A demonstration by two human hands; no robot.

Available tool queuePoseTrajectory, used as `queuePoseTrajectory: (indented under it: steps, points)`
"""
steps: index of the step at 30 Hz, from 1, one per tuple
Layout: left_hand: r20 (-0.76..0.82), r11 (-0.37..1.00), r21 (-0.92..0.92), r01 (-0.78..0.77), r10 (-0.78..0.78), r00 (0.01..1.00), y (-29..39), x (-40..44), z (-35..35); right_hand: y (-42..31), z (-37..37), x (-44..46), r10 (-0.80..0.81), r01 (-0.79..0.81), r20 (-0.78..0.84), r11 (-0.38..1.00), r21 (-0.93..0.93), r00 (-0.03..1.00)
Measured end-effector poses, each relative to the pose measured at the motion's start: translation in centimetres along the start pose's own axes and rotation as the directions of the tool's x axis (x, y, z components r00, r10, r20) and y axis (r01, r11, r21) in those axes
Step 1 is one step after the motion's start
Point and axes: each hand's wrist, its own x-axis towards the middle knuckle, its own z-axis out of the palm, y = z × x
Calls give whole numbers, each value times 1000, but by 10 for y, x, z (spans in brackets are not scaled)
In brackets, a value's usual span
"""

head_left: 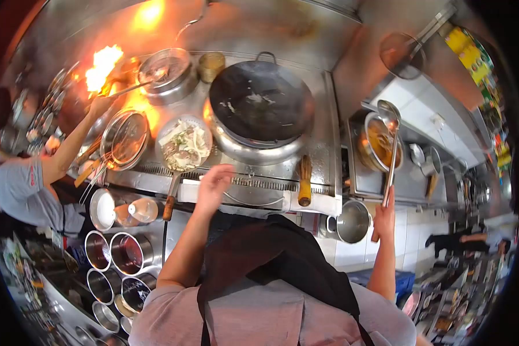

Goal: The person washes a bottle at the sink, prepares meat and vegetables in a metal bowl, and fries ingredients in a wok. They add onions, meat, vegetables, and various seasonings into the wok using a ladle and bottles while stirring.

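Note:
My right hand (384,218) grips a long-handled ladle (393,155). Its bowl is over the far side of a metal pot (370,158) of brown liquid. My left hand (215,183), fingers stretched out and holding nothing I can see, hovers at the stove's front edge. Left of it lies a wood-handled strainer (172,196) bearing pale sliced food (184,144) with green bits. A dark wok (259,106) with a few pale scraps inside sits on the burner ahead. Nearby, a bamboo brush (305,181) rests at the front edge.
To the left, a co-worker (26,190) reaches over the stove beside a tall flame (104,69). A steel pot (167,78) stands at the back. Several steel containers (131,254) are at lower left. An empty-looking pot (353,222) is below my right hand.

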Motion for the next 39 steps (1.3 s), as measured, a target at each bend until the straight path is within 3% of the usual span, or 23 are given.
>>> queuePoseTrajectory:
  steps: [1, 2, 4, 7, 8, 9, 11, 13, 14, 15, 18, 21, 23, 26, 27, 29, 30, 32, 34, 35, 36, 37, 39]
  points:
    - [115, 992, -73, -106, 114, 987, 31, -1, 15, 2, 5, 0, -51, 51, -7, 998, -49, 999]
    - [242, 966, -142, -218, 247, 938, 77, -4, 31, -2, 15, -3, 58, -63, 69, 995, 72, 996]
    - [369, 860, -320, -397, 500, 784, 154, -14, 61, 16, 53, 2, -56, 11, 177, 970, 242, 983]
    - [229, 538, -708, -457, 787, 572, 239, -32, 103, 31, 117, 14, -192, 77, 301, 932, 355, 934]
    - [192, 465, -735, -493, 841, 507, 254, -36, 115, 31, 130, 23, -155, -35, 452, 922, 385, 878]
    - [148, 404, -714, -572, 886, 440, 263, -41, 123, 32, 141, 30, -122, -147, 597, 913, 381, 793]
    - [72, 297, -643, -706, 941, 330, 267, -46, 147, 35, 153, 34, -203, -65, 666, 933, 355, 718]
    - [-184, 179, -608, -773, 916, 356, 273, -56, 177, 30, 161, 36, -275, 15, 721, 939, 344, 636]
    - [-249, 160, -538, -828, 908, 337, 275, -57, 183, 23, 160, 35, -215, -103, 736, 927, 360, 642]
    - [-312, 148, -462, -874, 896, 317, 277, -57, 189, 18, 160, 39, -152, -216, 750, 905, 368, 643]
    - [-469, 278, -164, -946, 822, 323, 272, -65, 207, -6, 172, 54, -210, -216, 766, 884, 414, 608]
    - [-412, 297, -1, -955, 870, 271, 267, -84, 194, -17, 187, 75, -244, -216, 791, 879, 425, 561]
    - [-256, 386, 224, -895, 909, 328, 273, -112, 178, -50, 198, 76, -331, -342, 771, 751, 564, 545]
    - [-76, 464, 467, -752, 869, 489, 283, -148, 172, -62, 230, 100, -378, -414, 804, 709, 571, 459]
    - [-91, 460, 501, -733, 870, 484, 289, -159, 169, -68, 234, 100, -395, -473, 815, 671, 571, 424]
    - [-14, 547, 441, -712, 797, 604, 302, -184, 164, -78, 239, 87, -428, -586, 843, 609, 535, 324]
    - [-25, 538, 478, -695, 799, 601, 297, -192, 162, -82, 239, 77, -444, -648, 858, 579, 495, 258]
    - [165, 455, 671, -586, 678, 716, 274, -210, 156, -86, 238, 52, -484, -751, 868, 531, 392, 110]
    - [32, 653, 688, -317, 409, 912, 268, -255, 137, -90, 236, 13, -512, -805, 856, 536, 254, -70]
    - [-86, 690, 634, -348, 511, 855, 246, -279, 126, -92, 236, -12, -511, -805, 841, 566, 175, -177]
    - [-168, 765, 611, -203, 376, 911, 240, -309, 110, -96, 234, -44, -496, -774, 817, 625, 102, -293]
    - [-361, 781, 613, -115, 407, 839, 219, -342, 99, -99, 231, -80, -467, -723, 789, 690, 43, -400]
    - [-565, 828, 548, 119, 261, 782, 183, -419, 72, -118, 219, -167, -329, -383, 705, 920, 88, -629]
